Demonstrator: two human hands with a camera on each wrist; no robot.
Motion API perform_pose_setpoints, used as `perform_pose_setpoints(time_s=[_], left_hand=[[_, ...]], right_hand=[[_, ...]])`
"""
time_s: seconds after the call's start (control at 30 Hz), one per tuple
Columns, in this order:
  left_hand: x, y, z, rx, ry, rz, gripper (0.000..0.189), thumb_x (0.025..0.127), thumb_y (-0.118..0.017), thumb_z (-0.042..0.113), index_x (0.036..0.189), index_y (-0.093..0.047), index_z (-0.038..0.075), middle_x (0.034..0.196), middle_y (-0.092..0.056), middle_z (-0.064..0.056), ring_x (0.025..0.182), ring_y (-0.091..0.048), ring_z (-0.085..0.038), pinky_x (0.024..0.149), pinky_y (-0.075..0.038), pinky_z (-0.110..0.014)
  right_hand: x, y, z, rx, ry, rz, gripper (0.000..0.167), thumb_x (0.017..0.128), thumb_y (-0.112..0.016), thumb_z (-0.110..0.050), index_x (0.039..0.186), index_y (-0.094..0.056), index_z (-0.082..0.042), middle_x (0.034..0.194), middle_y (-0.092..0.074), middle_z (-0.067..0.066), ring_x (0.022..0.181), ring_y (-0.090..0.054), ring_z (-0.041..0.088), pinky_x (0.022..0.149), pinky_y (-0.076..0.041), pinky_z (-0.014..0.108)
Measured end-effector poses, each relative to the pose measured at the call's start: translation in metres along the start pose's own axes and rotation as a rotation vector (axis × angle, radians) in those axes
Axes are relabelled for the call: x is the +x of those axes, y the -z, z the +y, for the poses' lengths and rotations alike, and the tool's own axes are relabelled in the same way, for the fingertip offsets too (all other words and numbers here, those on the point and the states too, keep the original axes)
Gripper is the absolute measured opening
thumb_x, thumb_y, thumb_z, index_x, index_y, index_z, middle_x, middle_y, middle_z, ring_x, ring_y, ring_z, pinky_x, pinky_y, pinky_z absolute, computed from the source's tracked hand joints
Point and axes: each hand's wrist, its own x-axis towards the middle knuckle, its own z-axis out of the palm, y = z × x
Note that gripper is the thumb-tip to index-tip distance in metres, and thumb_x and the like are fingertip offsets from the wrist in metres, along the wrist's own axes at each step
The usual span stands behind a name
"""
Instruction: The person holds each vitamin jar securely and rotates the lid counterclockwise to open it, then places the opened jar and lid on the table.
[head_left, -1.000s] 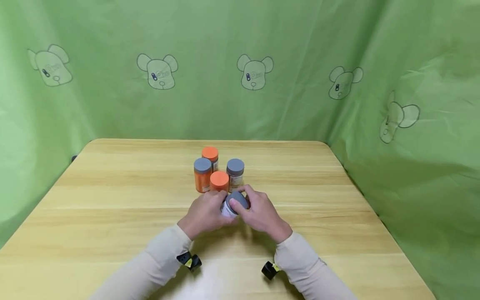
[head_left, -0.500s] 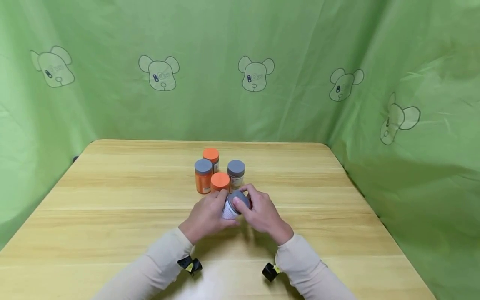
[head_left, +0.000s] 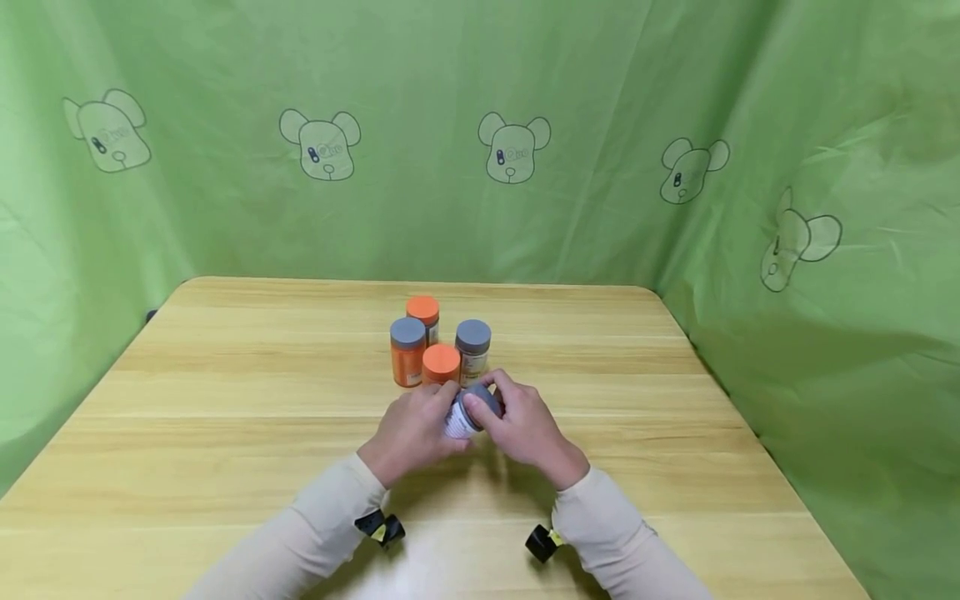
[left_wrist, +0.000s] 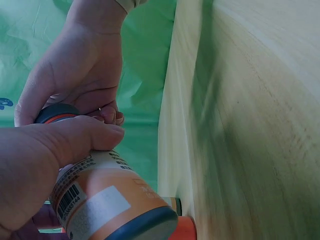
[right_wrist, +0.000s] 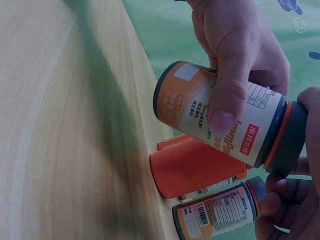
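Note:
A labelled pill bottle (right_wrist: 200, 107) in white and orange is held tilted above the table between both hands. My left hand (head_left: 412, 427) grips its body, the thumb laid along the label. The fingers and thumb of my right hand (head_left: 521, 425) are curled round its dark grey cap (right_wrist: 287, 142). An orange ring shows just below the cap in the right wrist view. Right behind the hands stands an orange-capped bottle (head_left: 441, 362), partly hidden by the left hand. A grey-capped bottle (head_left: 473, 346) with a white label is close behind the right fingers.
An orange bottle with a grey cap (head_left: 408, 354) and another orange-capped bottle (head_left: 423, 312) stand upright farther back, all grouped closely. The wooden table (head_left: 225, 400) extends around them. A green curtain (head_left: 420, 217) rises behind the table and along its sides.
The held bottle has tilted slightly more to the right, its cap end shifting a little that way. Both hands keep their hold. The standing bottles have stayed in place.

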Motion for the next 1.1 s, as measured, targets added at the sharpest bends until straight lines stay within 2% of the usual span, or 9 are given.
perform_pose_setpoints(time_s=[0.23, 0.7, 0.97, 1.1], left_hand=[[0.0, 0.001, 0.0006, 0.027, -0.027, 0.032, 0.051, 0.067, -0.087, 0.031, 0.101, -0.059, 0.005, 0.08, -0.059, -0.004, 0.065, -0.055, -0.016, 0.055, -0.048, -0.03], [0.0011, -0.0008, -0.0007, 0.028, -0.045, 0.036, 0.051, 0.066, -0.088, 0.031, 0.1, -0.06, 0.005, 0.079, -0.06, -0.005, 0.065, -0.057, -0.018, 0.056, -0.049, -0.032], [0.0008, -0.0005, -0.0013, -0.073, -0.028, 0.015, 0.051, 0.065, -0.087, 0.027, 0.102, -0.061, 0.003, 0.084, -0.061, -0.005, 0.068, -0.059, -0.018, 0.059, -0.051, -0.03], [0.001, -0.0002, -0.0017, -0.077, -0.029, 0.024, 0.049, 0.065, -0.086, 0.027, 0.1, -0.061, 0.004, 0.083, -0.061, -0.004, 0.067, -0.059, -0.016, 0.058, -0.05, -0.028]], right_hand=[[-0.0004, -0.0001, 0.0019, 0.033, 0.011, 0.006, 0.024, 0.095, -0.06, -0.032, 0.106, -0.058, -0.011, 0.084, -0.062, 0.006, 0.07, -0.054, 0.015, 0.058, -0.045, 0.03], [-0.0013, 0.0008, 0.0025, 0.054, 0.009, -0.019, 0.025, 0.095, -0.061, -0.031, 0.11, -0.058, -0.011, 0.089, -0.063, 0.006, 0.073, -0.056, 0.015, 0.06, -0.047, 0.03], [-0.0013, 0.0027, 0.0047, 0.048, 0.077, -0.041, 0.027, 0.094, -0.062, -0.026, 0.115, -0.056, -0.009, 0.093, -0.062, 0.007, 0.077, -0.057, 0.016, 0.062, -0.048, 0.029], [-0.0012, 0.0032, 0.0051, 0.053, 0.106, -0.033, 0.027, 0.094, -0.061, -0.024, 0.115, -0.056, -0.008, 0.094, -0.062, 0.006, 0.078, -0.057, 0.017, 0.063, -0.05, 0.031]])
